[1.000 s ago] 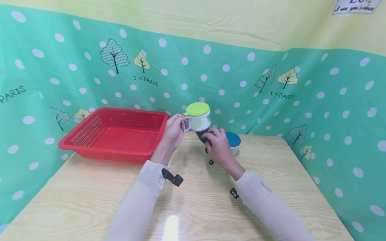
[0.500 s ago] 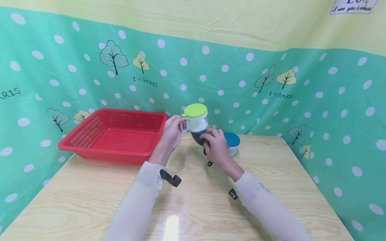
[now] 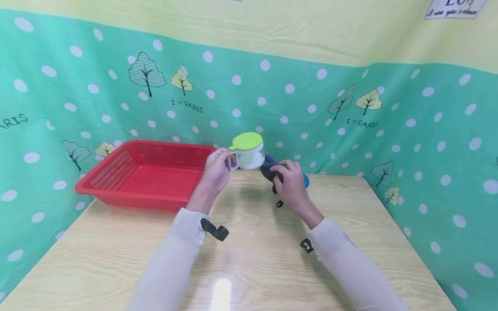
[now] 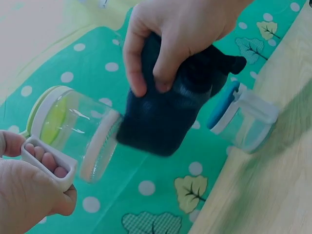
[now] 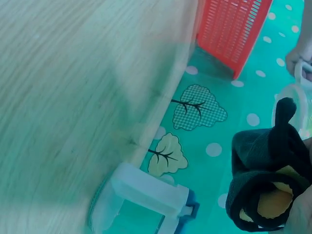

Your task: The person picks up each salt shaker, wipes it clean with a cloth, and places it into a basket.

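My left hand (image 3: 217, 170) holds a clear seasoning jar (image 3: 250, 160) by its white handle, up above the table. The jar has a lime-green lid (image 3: 247, 141) and a white base. A dark navy cloth (image 3: 267, 168) is pinched in my right hand (image 3: 292, 185), beside the jar's base; in the left wrist view the cloth's (image 4: 156, 122) edge overlaps that base. Bunched folds of it show in the right wrist view. Behind my right hand a second jar (image 4: 248, 119) with a blue lid (image 3: 306, 180) stands on the table, mostly hidden in the head view.
A red plastic basket (image 3: 132, 196) with slotted sides stands at the back left of the wood-grain table (image 3: 249, 259). A green, dotted curtain (image 3: 218, 108) hangs close behind the table and along its sides. Black straps (image 3: 215, 230) stick out at both cuffs.
My right hand has moved right with the cloth, from under the jar's base to beside it, covering more of the blue-lidded jar. My left hand and its jar have shifted slightly left.
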Demonstrator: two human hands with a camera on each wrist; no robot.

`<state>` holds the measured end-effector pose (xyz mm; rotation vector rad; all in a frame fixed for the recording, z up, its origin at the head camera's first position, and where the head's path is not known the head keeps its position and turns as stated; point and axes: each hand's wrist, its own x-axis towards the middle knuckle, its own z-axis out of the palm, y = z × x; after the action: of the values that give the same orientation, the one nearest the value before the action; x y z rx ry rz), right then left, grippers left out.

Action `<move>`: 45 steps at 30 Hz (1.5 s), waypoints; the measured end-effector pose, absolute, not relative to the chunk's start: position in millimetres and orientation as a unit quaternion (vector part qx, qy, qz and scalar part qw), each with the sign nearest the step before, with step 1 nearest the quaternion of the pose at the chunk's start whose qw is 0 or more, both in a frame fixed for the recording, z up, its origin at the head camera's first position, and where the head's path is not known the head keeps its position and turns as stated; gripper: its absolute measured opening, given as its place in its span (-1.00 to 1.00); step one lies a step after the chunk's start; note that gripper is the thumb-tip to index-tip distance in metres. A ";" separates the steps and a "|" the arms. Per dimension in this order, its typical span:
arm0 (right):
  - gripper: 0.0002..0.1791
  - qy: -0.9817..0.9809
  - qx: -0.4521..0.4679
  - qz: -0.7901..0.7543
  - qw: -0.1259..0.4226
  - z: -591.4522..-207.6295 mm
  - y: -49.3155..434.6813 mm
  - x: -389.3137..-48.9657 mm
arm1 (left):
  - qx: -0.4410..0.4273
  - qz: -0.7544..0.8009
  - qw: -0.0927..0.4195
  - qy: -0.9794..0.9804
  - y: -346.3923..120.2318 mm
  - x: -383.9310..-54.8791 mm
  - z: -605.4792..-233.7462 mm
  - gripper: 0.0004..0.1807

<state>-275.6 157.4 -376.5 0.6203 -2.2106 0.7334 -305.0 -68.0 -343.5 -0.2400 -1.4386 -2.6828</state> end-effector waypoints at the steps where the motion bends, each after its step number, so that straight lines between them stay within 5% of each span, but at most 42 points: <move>1: -0.77 -0.856 0.240 0.284 0.359 -375.7 158.3 -275.4 | -0.078 -0.877 0.046 -0.472 -70.4 -305.3 -343.4 -0.74; 30: -0.77 -0.837 0.200 0.302 0.410 -375.4 205.7 -263.4 | -0.010 -0.796 0.141 -0.588 -214.6 -290.4 -344.7 -0.73; 45: -0.81 -0.816 0.123 0.359 0.436 -383.9 245.9 -261.6 | -0.016 -0.666 0.042 -0.745 -269.7 -303.0 -351.8 -0.81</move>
<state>-261.6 245.9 -383.9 0.3066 -2.0298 0.8931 -303.0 -269.7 -351.8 -0.0485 -2.2793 -2.0366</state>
